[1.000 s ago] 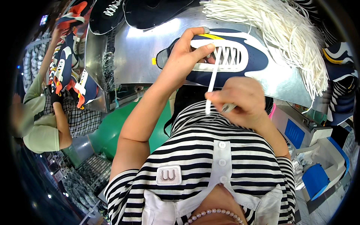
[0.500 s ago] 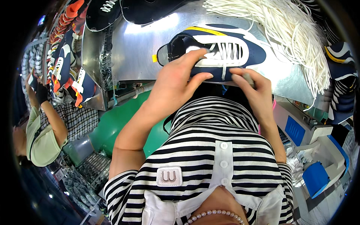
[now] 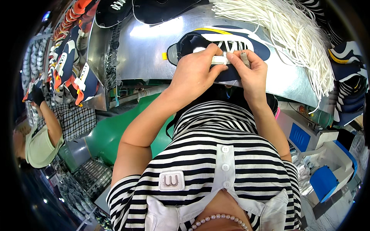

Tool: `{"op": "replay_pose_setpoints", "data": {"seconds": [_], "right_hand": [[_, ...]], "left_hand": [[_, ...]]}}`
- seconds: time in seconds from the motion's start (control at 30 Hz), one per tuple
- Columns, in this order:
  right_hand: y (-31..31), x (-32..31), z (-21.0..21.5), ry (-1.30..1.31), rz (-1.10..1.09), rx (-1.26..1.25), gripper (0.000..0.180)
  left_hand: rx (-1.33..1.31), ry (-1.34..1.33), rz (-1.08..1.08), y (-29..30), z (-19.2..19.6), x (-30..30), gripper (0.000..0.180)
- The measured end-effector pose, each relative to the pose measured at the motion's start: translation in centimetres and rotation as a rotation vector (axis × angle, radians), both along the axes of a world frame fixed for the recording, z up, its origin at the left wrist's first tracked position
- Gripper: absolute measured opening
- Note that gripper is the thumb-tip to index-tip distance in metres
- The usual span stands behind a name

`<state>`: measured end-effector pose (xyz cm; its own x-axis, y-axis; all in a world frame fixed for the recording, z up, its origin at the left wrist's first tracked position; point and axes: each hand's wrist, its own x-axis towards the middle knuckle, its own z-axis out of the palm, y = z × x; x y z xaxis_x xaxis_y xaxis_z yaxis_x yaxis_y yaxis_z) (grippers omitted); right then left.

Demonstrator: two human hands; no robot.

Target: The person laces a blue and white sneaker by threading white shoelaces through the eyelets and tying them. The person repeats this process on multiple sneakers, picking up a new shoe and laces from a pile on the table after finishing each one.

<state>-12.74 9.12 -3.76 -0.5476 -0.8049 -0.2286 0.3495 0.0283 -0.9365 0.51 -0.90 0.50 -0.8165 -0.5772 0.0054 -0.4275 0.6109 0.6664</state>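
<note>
A navy shoe upper (image 3: 256, 45) with a white lace panel, yellow trim and a yellow heel tab lies sideways on the metal table, its toe to the right. White shoelace (image 3: 233, 45) crosses the front part of its opening. My left hand (image 3: 196, 73) is closed on the near edge of the lace panel, index finger above and thumb below. Close beside it, my right hand (image 3: 249, 71) pinches at the same eyelet row. A lace end seems to be between its fingertips, mostly hidden. One right finger wears a beige finger cover (image 3: 245, 59).
A large bundle of loose white laces (image 3: 285, 30) covers the table's right side. Black shoe uppers (image 3: 162, 9) lie at the far edge. Navy and orange uppers (image 3: 71, 65) stack at left, where a co-worker (image 3: 44, 142) sits. A blue-and-grey machine (image 3: 327, 169) stands at right.
My right hand has moved up and left, from the shoe's near side to the eyelet row. My left hand has shifted slightly right and its thumb and index finger have come closer together.
</note>
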Motion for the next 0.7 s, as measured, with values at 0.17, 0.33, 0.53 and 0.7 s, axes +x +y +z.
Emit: {"op": "replay_pose_setpoints", "data": {"seconds": [0.17, 0.33, 0.53, 0.7], "right_hand": [[1.4, 0.0, 0.7, 0.147, 0.013, 0.003, 0.016], [4.1, -0.3, 1.7, 0.471, 0.160, 0.157, 0.016], [3.4, -0.9, 1.6, 0.501, 0.215, 0.201, 0.016], [0.8, -0.3, 1.2, 0.267, 0.211, 0.215, 0.017]], "left_hand": [[-0.100, 0.082, 0.049, 0.4, -0.9, -0.2, 0.027], [-0.131, 0.136, 0.033, 0.1, -1.1, -0.1, 0.027], [-0.152, 0.178, -0.033, -0.4, -1.2, 0.0, 0.027], [-0.213, 0.269, -0.178, -0.6, -1.8, 0.2, 0.024]]}}
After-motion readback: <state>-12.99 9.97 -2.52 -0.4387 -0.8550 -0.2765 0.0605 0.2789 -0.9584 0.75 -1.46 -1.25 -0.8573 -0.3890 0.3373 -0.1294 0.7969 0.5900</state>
